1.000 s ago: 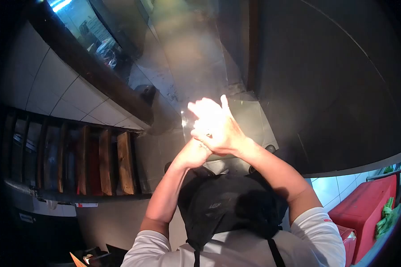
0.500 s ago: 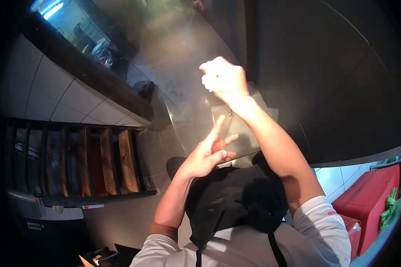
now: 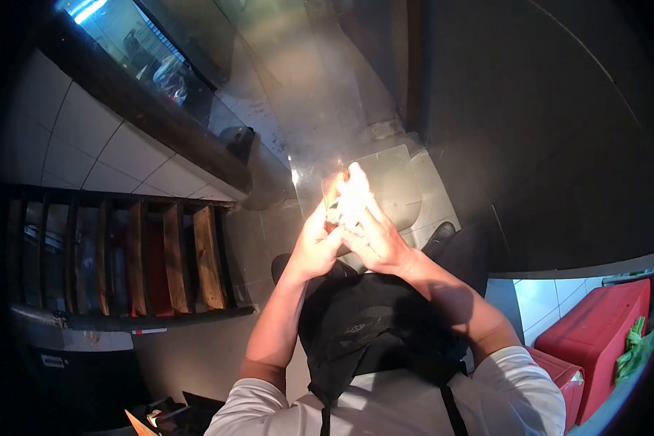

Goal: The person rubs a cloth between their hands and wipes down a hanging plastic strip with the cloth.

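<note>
My left hand (image 3: 317,245) and my right hand (image 3: 382,243) meet in front of my black apron (image 3: 370,320). Their fingers close together around a small pale, crumpled-looking thing (image 3: 334,212). Bright light washes out the fingertips, so I cannot make out what it is. Beneath the hands, a light square panel with rounded corners (image 3: 396,178) shows near floor level. A dark shoe (image 3: 439,238) stands at its right edge.
Wooden slats (image 3: 209,261) in a dark frame lie to the left. Dark wall panelling (image 3: 545,138) rises on the right. Red containers (image 3: 603,327) with green leafy stuff (image 3: 636,352) stand at lower right. A black bin-like object (image 3: 237,144) sits by the wall corner.
My right hand has come down from its raised, closed position to meet my left hand. The left fingers, spread before, have closed in against it. My view has shifted slightly.
</note>
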Available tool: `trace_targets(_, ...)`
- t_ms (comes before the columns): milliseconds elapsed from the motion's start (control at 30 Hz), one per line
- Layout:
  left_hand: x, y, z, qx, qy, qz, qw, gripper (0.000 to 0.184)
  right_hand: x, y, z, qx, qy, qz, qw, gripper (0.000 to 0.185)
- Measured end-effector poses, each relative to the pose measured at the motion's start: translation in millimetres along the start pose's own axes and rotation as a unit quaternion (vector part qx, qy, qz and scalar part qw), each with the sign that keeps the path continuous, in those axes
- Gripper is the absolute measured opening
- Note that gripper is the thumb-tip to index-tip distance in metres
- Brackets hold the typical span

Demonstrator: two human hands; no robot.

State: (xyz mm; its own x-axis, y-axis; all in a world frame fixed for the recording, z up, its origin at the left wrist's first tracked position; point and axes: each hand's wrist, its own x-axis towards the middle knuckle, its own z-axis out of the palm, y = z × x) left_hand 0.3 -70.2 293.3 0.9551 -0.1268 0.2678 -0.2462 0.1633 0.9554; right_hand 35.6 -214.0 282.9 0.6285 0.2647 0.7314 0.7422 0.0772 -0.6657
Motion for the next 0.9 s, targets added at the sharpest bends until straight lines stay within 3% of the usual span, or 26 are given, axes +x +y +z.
trace_targets(33, -2.4, -2.1, 0.3, 0.039, 0.008, 0.033, 0.999, 0.054, -3.8, 7.8, 1.0, -0.035, -0.037, -0.01, 0.999, 0.05)
trace_targets(67, -6.4, -8.4, -2.6, 0.044, 0.005, 0.01, 0.999, 0.048, -3.4, 9.8, 0.5, -0.071, -0.073, -0.02, 0.995, 0.05)
trace_targets(167, -10.3, -12.1, -9.0, 0.05, 0.001, -0.046, 0.998, 0.031, 20.2, 20.1, 2.0, -0.131, -0.072, -0.035, 0.988, 0.053)
trace_targets(233, -0.6, 13.9, -1.3, 0.045, 0.008, -0.072, 0.996, 0.022, 35.5, 13.2, 5.8, -0.136, -0.036, -0.026, 0.99, 0.038)
trace_targets(300, 0.6, 14.5, -5.2, -0.004, -0.026, -0.091, 0.996, 0.035, 49.2, 7.9, 4.5, -0.149, -0.041, -0.02, 0.988, 0.027)
trace_targets(333, -0.8, 17.1, -7.6, -0.011, -0.035, -0.109, 0.993, 0.04, 57.5, 7.4, 8.7, -0.158, 0.014, -0.054, 0.986, 0.015)
trace_targets(467, -1.9, 26.8, 8.9, -0.03, -0.026, -0.146, 0.989, 0.057, 77.6, -1.7, 2.8, -0.055, -0.02, 0.142, 0.988, 0.013)
trace_targets(600, -7.9, 12.1, 5.0, -0.043, -0.032, -0.175, 0.983, 0.067, 82.4, 40.1, -1.9, -0.12, -0.087, 0.078, 0.986, 0.012)
trace_targets(700, -7.7, 23.1, 8.8, -0.161, -0.006, -0.158, 0.974, 0.074, 108.1, 26.9, -22.4, 0.06, 0.081, 0.188, 0.977, 0.01)
trace_targets(767, -7.1, 23.4, 4.8, -0.169, 0.003, -0.167, 0.971, 0.069, 106.0, 4.3, -32.5, 0.039, -0.015, 0.144, 0.989, 0.012)
trace_targets(800, -7.0, 20.5, 3.7, -0.158, 0.014, -0.175, 0.972, 0.063, 96.1, -3.4, -27.9, -0.041, -0.065, 0.004, 0.997, 0.013)
trace_targets(833, -5.2, 17.5, 1.7, -0.148, 0.021, -0.183, 0.972, 0.058, 85.4, -3.2, -21.6, -0.087, -0.094, -0.072, 0.989, 0.013)
trace_targets(867, -8.9, 15.1, -0.6, -0.025, -0.027, -0.162, 0.986, 0.039, 74.7, -2.9, -15.4, -0.128, -0.116, -0.15, 0.974, 0.013)
trace_targets(900, -3.6, 25.4, 18.8, -0.049, 0.021, -0.153, 0.987, 0.034, 65.0, 2.6, -4.6, -0.133, -0.12, -0.166, 0.97, 0.013)
